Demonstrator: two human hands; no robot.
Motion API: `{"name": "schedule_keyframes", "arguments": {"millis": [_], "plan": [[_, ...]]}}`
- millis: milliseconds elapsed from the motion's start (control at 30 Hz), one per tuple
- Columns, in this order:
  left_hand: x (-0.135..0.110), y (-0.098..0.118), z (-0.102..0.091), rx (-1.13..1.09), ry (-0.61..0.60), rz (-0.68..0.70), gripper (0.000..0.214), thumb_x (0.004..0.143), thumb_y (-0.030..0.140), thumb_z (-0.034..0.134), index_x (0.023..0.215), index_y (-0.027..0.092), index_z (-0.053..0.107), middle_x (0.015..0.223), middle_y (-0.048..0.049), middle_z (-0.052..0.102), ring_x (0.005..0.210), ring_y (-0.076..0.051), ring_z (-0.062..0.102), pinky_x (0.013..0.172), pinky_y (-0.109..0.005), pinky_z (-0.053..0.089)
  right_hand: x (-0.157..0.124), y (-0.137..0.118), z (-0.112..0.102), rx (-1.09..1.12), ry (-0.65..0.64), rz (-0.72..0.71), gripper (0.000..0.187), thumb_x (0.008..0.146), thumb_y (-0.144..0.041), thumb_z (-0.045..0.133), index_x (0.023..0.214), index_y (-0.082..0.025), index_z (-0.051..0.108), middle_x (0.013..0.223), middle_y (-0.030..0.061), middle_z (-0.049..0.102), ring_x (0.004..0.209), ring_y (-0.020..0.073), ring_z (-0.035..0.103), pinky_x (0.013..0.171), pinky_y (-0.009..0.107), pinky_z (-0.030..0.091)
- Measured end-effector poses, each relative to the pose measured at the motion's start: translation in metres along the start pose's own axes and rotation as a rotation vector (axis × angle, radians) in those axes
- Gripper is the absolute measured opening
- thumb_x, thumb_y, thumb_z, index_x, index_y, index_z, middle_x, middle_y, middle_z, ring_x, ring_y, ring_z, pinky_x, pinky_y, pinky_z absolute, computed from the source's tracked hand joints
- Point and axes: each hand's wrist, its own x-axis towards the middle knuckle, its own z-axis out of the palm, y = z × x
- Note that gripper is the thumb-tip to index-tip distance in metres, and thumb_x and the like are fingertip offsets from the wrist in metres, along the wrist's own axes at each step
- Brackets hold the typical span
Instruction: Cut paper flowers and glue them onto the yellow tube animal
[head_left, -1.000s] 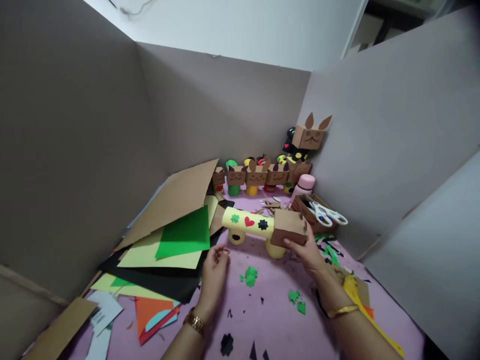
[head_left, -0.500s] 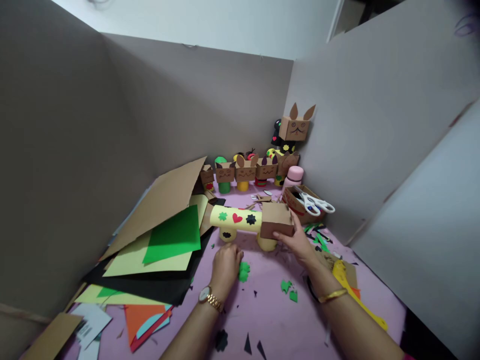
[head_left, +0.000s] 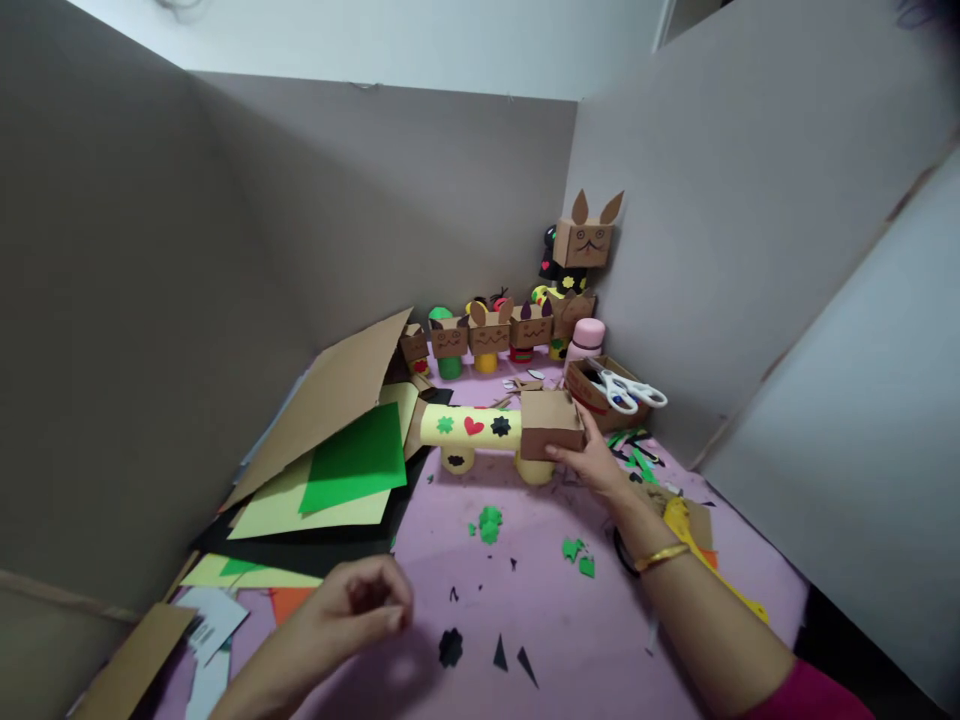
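Note:
A craft animal with a pale yellow paper tube body (head_left: 439,440) and a brown cardboard box head (head_left: 551,440) stands on short yellow legs. Green, red and black cutouts decorate its side. My right hand (head_left: 594,462) is closed around the box head at its right side, thumb across the front. Nearer to me, my left hand (head_left: 352,605) hovers over the pink tabletop, its fingers loosely curled around a hollow. I see nothing in it. A black scalloped paper cutout (head_left: 451,648) lies to its right. Between the hands and the animal are green paper scraps (head_left: 490,524).
Coloured sheets and a cardboard flap (head_left: 330,410) are stacked at left. Behind stand several box-headed animals (head_left: 490,335) and a pink bottle (head_left: 587,338). White scissors (head_left: 626,390) rest on a cardboard box (head_left: 589,395) at right. A yellow object (head_left: 675,515) lies beside my right forearm.
My left hand has drawn back from beside the animal's legs, towards me and to the left, and its fist has loosened. My right hand still holds the box head.

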Motion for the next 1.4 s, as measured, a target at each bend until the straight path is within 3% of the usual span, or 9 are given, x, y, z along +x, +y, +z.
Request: {"name": "schedule_keyframes", "arguments": {"millis": [133, 267, 433, 600, 733, 867, 1133, 1267, 1400], "plan": [[0.020, -0.015, 0.023, 0.321, 0.310, 0.034, 0.012, 0.068, 0.032, 0.065, 0.076, 0.025, 0.069, 0.085, -0.0053, 0.069, 0.082, -0.024, 0.060, 0.073, -0.031, 0.044, 0.005, -0.003, 0.002, 0.035, -0.019, 0.026, 0.087, 0.055, -0.024, 0.082, 0.133, -0.027, 0.042, 0.136, 0.0048, 0.050, 0.122, 0.0249, 0.048, 0.101, 0.039, 0.040], [0.038, -0.019, 0.043, 0.330, 0.247, 0.076, 0.015, 0.076, 0.032, 0.058, 0.083, 0.024, 0.069, 0.087, -0.0061, 0.070, 0.081, -0.024, 0.062, 0.075, -0.032, 0.045, 0.009, -0.003, 0.002, 0.079, -0.088, 0.017, 0.087, 0.055, -0.022, 0.081, 0.132, -0.028, 0.042, 0.132, 0.0038, 0.054, 0.122, 0.0238, 0.048, 0.101, 0.038, 0.040], [0.069, -0.017, 0.059, 0.476, 0.373, 0.214, 0.017, 0.079, 0.028, 0.054, 0.089, 0.022, 0.067, 0.094, -0.0090, 0.068, 0.086, -0.026, 0.061, 0.080, -0.037, 0.044, 0.009, 0.001, -0.005, 0.109, -0.133, 0.041, 0.088, 0.057, -0.022, 0.080, 0.135, -0.030, 0.039, 0.132, 0.0034, 0.055, 0.124, 0.0232, 0.046, 0.104, 0.041, 0.035], [0.102, -0.022, 0.072, 0.690, 0.332, 0.257, 0.034, 0.074, 0.024, 0.059, 0.107, 0.019, 0.060, 0.103, -0.0126, 0.062, 0.099, -0.031, 0.055, 0.085, -0.041, 0.041, 0.005, 0.002, -0.015, 0.098, -0.192, 0.062, 0.091, 0.054, -0.023, 0.081, 0.134, -0.029, 0.040, 0.139, 0.0047, 0.047, 0.128, 0.0233, 0.042, 0.105, 0.040, 0.034], [0.112, -0.026, 0.073, 0.764, 0.277, 0.230, 0.024, 0.071, 0.023, 0.060, 0.094, 0.019, 0.063, 0.091, -0.0097, 0.060, 0.090, -0.029, 0.055, 0.079, -0.039, 0.041, -0.006, -0.004, -0.025, -0.134, -0.047, 0.104, 0.078, 0.055, -0.023, 0.078, 0.127, -0.024, 0.048, 0.132, 0.0085, 0.053, 0.124, 0.0261, 0.045, 0.102, 0.043, 0.036], [0.113, -0.024, 0.071, 0.759, 0.263, 0.211, 0.010, 0.071, 0.022, 0.058, 0.081, 0.019, 0.060, 0.083, -0.0051, 0.059, 0.081, -0.024, 0.055, 0.071, -0.033, 0.039, -0.033, -0.016, -0.032, -0.365, 0.079, 0.161, 0.054, 0.065, -0.028, 0.068, 0.117, -0.018, 0.055, 0.117, 0.0117, 0.060, 0.108, 0.0254, 0.055, 0.089, 0.041, 0.045], [0.108, -0.028, 0.066, 0.467, 0.360, 0.080, 0.016, 0.075, 0.033, 0.053, 0.070, 0.018, 0.059, 0.069, -0.0020, 0.064, 0.066, -0.017, 0.056, 0.061, -0.027, 0.037, -0.111, -0.030, -0.005, -0.589, -0.251, 0.183, 0.027, 0.077, -0.023, 0.055, 0.101, -0.013, 0.064, 0.096, 0.0109, 0.067, 0.083, 0.0193, 0.061, 0.074, 0.032, 0.048], [0.075, -0.027, 0.048, 0.322, 0.305, -0.026, 0.025, 0.075, 0.040, 0.052, 0.075, 0.016, 0.059, 0.064, -0.0007, 0.062, 0.055, -0.013, 0.054, 0.053, -0.024, 0.038, -0.138, -0.030, 0.021, -0.709, -0.482, 0.140, 0.023, 0.078, -0.014, 0.054, 0.097, -0.013, 0.067, 0.086, 0.0094, 0.068, 0.077, 0.0188, 0.061, 0.073, 0.032, 0.047], [0.031, -0.028, 0.044, 0.276, 0.093, -0.197, 0.021, 0.073, 0.036, 0.055, 0.067, 0.016, 0.057, 0.061, 0.0013, 0.058, 0.056, -0.013, 0.051, 0.053, -0.023, 0.036, -0.147, -0.025, 0.039, -0.756, -0.553, 0.137, 0.021, 0.079, -0.013, 0.055, 0.096, -0.014, 0.068, 0.085, 0.0086, 0.068, 0.078, 0.0191, 0.061, 0.074, 0.032, 0.047]]}}
